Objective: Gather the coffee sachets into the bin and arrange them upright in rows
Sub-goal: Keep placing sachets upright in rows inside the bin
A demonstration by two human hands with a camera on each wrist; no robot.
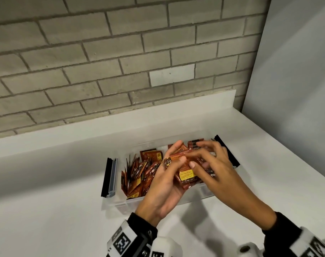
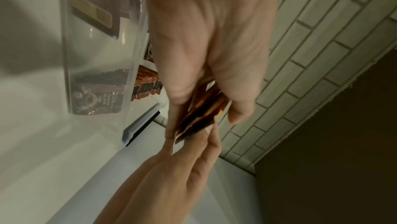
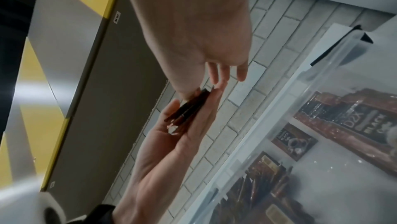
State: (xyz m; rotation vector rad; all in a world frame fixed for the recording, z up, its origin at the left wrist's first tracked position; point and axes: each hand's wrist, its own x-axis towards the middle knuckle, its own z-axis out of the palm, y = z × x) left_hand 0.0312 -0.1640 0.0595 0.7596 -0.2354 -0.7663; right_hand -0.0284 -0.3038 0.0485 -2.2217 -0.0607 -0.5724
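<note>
Several sachets between both hands

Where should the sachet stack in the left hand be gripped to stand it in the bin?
Pinch the stack of sachets across its flat faces near the top edge, coming from above. It lies as a thin bundle held edge-on by the left hand, with the right hand on it; a top pinch probably leaves the lower edge free to drop into the clear bin beside the upright row.

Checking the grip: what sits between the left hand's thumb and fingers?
A small stack of coffee sachets, pinched in the left hand; the left wrist view shows it best.
</note>
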